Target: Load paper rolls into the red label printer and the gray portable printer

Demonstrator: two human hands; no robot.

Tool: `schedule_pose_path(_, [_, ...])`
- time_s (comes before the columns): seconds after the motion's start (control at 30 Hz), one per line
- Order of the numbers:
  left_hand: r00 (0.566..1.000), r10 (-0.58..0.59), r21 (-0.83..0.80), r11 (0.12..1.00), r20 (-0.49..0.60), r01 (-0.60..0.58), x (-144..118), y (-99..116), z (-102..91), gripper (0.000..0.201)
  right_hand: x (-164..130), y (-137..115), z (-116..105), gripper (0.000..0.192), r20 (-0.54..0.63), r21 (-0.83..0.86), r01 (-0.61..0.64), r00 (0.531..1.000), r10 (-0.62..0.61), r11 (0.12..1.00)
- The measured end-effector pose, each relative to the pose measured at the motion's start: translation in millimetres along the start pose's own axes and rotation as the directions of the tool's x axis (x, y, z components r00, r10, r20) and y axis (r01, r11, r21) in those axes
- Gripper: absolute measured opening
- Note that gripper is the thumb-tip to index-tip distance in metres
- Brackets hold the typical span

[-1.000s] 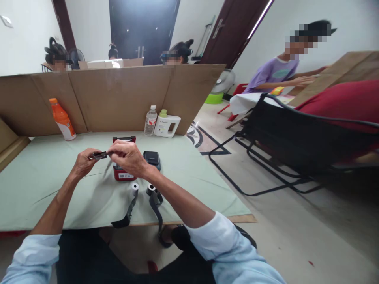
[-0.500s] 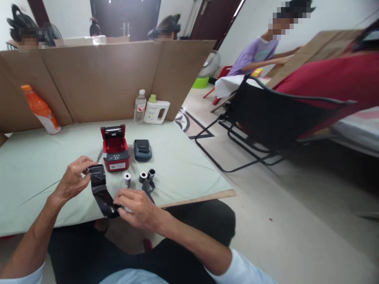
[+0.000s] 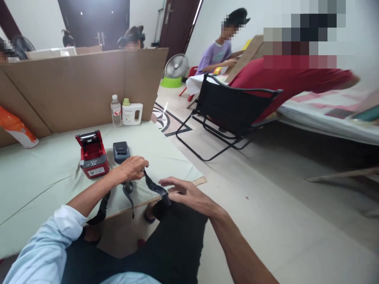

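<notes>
My left hand (image 3: 134, 167) is closed, pinching the upper end of a narrow black ribbon (image 3: 154, 185) above the table's front edge. The ribbon slants down to my right hand (image 3: 188, 195), whose thumb and fingers close on its lower part, the index finger stretched out. Under my left wrist, a small roll with a dark strip (image 3: 128, 189) trails over the edge. Further left, a wider black ribbon (image 3: 102, 209) hangs off the table. A red label printer (image 3: 94, 157) stands with its lid raised, beside a small dark blue device (image 3: 121, 152).
A water bottle (image 3: 116, 112), a white jug (image 3: 132, 114) and an orange bottle (image 3: 19, 128) stand before a cardboard screen (image 3: 89, 86). On the right are a black folding chair (image 3: 231, 106), a person in red (image 3: 284, 77) and a person in purple (image 3: 216, 57).
The view has swung right. Both hands have moved right, from the wide black ribbon to a narrower one; the wide ribbon now hangs at the table edge.
</notes>
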State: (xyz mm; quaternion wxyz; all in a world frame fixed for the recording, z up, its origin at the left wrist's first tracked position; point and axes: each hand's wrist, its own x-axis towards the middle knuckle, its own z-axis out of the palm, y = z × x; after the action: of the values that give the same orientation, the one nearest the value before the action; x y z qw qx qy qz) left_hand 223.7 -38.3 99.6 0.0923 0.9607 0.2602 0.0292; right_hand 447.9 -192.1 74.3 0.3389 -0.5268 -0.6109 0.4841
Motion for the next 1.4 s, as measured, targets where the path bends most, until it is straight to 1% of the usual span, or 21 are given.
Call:
schedule_pose_path(0.07, [0.997,-0.023,0.035,0.999,0.078,0.020,6.6,-2.7,10.6,0.037,17.6,8.0,-2.3,0.044,-0.132,0.011,0.039,0.991,-0.037,0.999])
schedule_pose_path(0.1, [0.994,-0.041,0.050,0.998,0.105,0.036,6.7,-4.9,14.0,0.039,29.1,12.7,0.9,0.045,-0.176,0.006,0.058,0.983,-0.056,0.998])
schedule_pose_path(0.13, [0.991,-0.059,0.060,0.997,0.121,0.052,5.3,-7.5,15.7,0.041,41.7,17.4,6.1,0.048,-0.185,-0.003,0.082,0.979,-0.081,0.997])
schedule_pose_path(0.2, [0.990,-0.081,0.054,0.996,0.119,0.075,-0.6,-13.4,13.7,0.043,67.4,25.9,19.4,0.053,-0.168,-0.044,0.130,0.977,-0.135,0.991])
schedule_pose_path(0.27, [0.991,-0.105,0.006,0.994,0.085,0.105,-8.8,-20.0,5.3,0.046,90.2,31.5,32.5,0.057,-0.120,-0.099,0.157,0.978,-0.168,0.983])
schedule_pose_path(0.33, [0.989,-0.145,-0.059,0.987,0.036,0.147,-18.9,-27.2,-6.3,0.045,107.0,34.1,42.5,0.059,-0.089,-0.146,0.145,0.983,-0.159,0.979])
schedule_pose_path(0.4, [0.981,-0.191,-0.117,0.975,-0.021,0.188,-32.5,-34.2,-17.3,0.040,117.0,34.6,49.4,0.058,-0.075,-0.174,0.142,0.985,-0.157,0.975])
schedule_pose_path(0.47, [0.968,-0.233,-0.160,0.963,-0.094,0.216,-51.1,-40.3,-24.4,0.034,121.0,34.2,54.3,0.055,-0.064,-0.163,0.166,0.982,-0.178,0.972])
schedule_pose_path(0.57, [0.937,-0.295,-0.185,0.947,-0.187,0.262,-85.6,-46.7,-25.7,0.029,120.5,32.5,60.0,0.049,-0.048,-0.097,0.211,0.975,-0.216,0.973])
schedule_pose_path(0.6, [0.930,-0.311,-0.182,0.943,-0.193,0.278,-97.4,-48.0,-24.3,0.029,119.7,31.5,61.8,0.047,-0.045,-0.076,0.220,0.974,-0.223,0.973])
schedule_pose_path(0.7, [0.926,-0.341,-0.187,0.932,-0.161,0.311,-127.6,-49.6,-18.1,0.030,119.0,26.9,67.2,0.043,-0.015,-0.003,0.225,0.974,-0.225,0.974])
schedule_pose_path(0.8, [0.934,-0.336,-0.218,0.927,-0.124,0.305,-147.5,-48.6,-11.2,0.041,121.1,20.8,73.1,0.043,0.028,0.076,0.206,0.978,-0.208,0.976])
schedule_pose_path(0.9, [0.950,-0.301,-0.224,0.935,-0.086,0.276,-157.4,-44.7,-2.6,0.046,124.1,16.2,78.4,0.045,0.067,0.106,0.195,0.977,-0.203,0.975])
schedule_pose_path(1.03, [0.940,-0.313,-0.171,0.942,-0.137,0.289,-156.8,-35.1,9.8,0.042,123.9,16.5,79.2,0.046,0.127,0.089,0.233,0.962,-0.243,0.968])
schedule_pose_path(1.13, [0.941,-0.320,-0.099,0.945,-0.110,0.310,-151.6,-28.3,16.2,0.032,121.1,19.2,72.5,0.053,0.144,0.021,0.170,0.975,-0.171,0.985])
schedule_pose_path(1.2, [0.947,-0.311,-0.053,0.950,-0.079,0.308,-150.5,-26.3,17.8,0.024,119.9,18.4,66.9,0.056,0.086,-0.050,0.136,0.988,-0.131,0.989])
schedule_pose_path(1.27, [0.950,-0.296,-0.052,0.955,-0.095,0.292,-153.1,-26.2,15.5,0.022,119.7,12.4,63.5,0.054,-0.002,-0.106,0.163,0.986,-0.164,0.981])
schedule_pose_path(1.33, [0.944,-0.280,-0.096,0.959,-0.173,0.267,-158.3,-27.1,7.3,0.024,120.3,0.8,64.4,0.048,-0.077,-0.133,0.225,0.969,-0.236,0.965])
schedule_pose_path(1.4, [0.921,-0.272,-0.150,0.960,-0.278,0.238,-163.9,-28.2,-7.8,0.027,121.9,-14.6,70.9,0.043,-0.117,-0.114,0.275,0.951,-0.287,0.955])
